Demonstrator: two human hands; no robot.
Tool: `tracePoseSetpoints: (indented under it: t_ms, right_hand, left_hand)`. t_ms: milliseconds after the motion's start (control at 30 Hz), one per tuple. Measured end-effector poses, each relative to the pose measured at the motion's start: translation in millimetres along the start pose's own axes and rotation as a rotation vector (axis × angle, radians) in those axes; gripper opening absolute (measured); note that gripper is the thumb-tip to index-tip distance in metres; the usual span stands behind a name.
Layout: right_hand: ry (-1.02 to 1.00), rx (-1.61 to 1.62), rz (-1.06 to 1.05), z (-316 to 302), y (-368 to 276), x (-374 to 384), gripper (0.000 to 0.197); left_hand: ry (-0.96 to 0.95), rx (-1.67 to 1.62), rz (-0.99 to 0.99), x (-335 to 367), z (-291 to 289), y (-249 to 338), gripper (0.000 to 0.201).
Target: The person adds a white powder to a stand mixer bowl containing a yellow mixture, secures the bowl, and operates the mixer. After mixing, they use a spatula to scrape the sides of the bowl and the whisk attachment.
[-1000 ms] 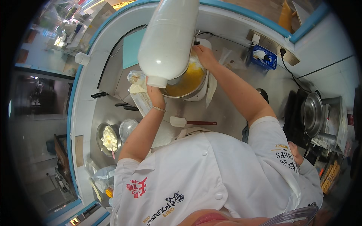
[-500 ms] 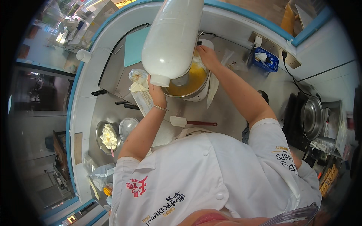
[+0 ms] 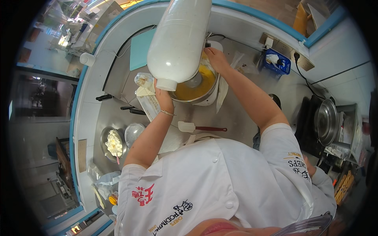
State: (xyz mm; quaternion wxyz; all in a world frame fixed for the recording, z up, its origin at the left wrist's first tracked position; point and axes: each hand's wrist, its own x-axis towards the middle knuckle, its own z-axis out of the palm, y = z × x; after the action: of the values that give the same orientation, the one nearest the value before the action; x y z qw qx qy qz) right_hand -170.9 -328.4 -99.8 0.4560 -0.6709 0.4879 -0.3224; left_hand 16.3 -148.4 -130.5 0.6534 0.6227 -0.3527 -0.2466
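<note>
The white head of a stand mixer (image 3: 177,43) hangs over a metal mixing bowl (image 3: 197,100). Inside lies a yellow mixture (image 3: 187,92), with a grey beater (image 3: 193,81) partly showing. My left hand (image 3: 162,95) reaches against the bowl's left side; its fingers are hidden behind the mixer head. At the far right rim, my right hand (image 3: 215,59) has its fingers bent together on the bowl, close to the mixer's body. Beside my left hand is an opened whitish carton-like package (image 3: 149,103). A white spatula with a red-brown handle (image 3: 201,128) lies on the counter between my forearms.
A metal bowl of pale, butter-like pieces (image 3: 112,135) stands on the left, near an empty-looking bowl (image 3: 134,131). A turquoise board (image 3: 142,49) lies at the back. On the right are a blue basket (image 3: 280,70), a power cord (image 3: 302,78) and a metal pan (image 3: 326,122).
The mixture has shifted in the bowl, with less bright yellow and white showing at its right side. The beater shows slightly farther right. Both hands keep their places.
</note>
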Motion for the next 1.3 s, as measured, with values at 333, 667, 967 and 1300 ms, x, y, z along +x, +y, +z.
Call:
tracePoseSetpoints:
  t_ms: [333,667,967,1300]
  right_hand:
    - [-0.008,-0.022,-0.015,-0.9,-0.7,0.2,0.042]
    - [0.038,-0.034,-0.124,0.9,9.5,2.4,0.041]
    - [-0.02,-0.04,-0.158,0.7,4.6,-1.3,0.036]
    - [0.029,0.002,-0.013,15.6,17.2,11.7,0.035]
  left_hand:
    - [-0.02,0.088,0.068,3.0,-4.1,-7.9,0.05]
    - [0.029,-0.179,-0.02,3.1,8.0,5.6,0.048]
    - [-0.049,0.319,0.183,13.5,-32.7,-69.2,0.03]
    - [-0.066,0.398,0.095,4.0,-34.4,-49.8,0.035]
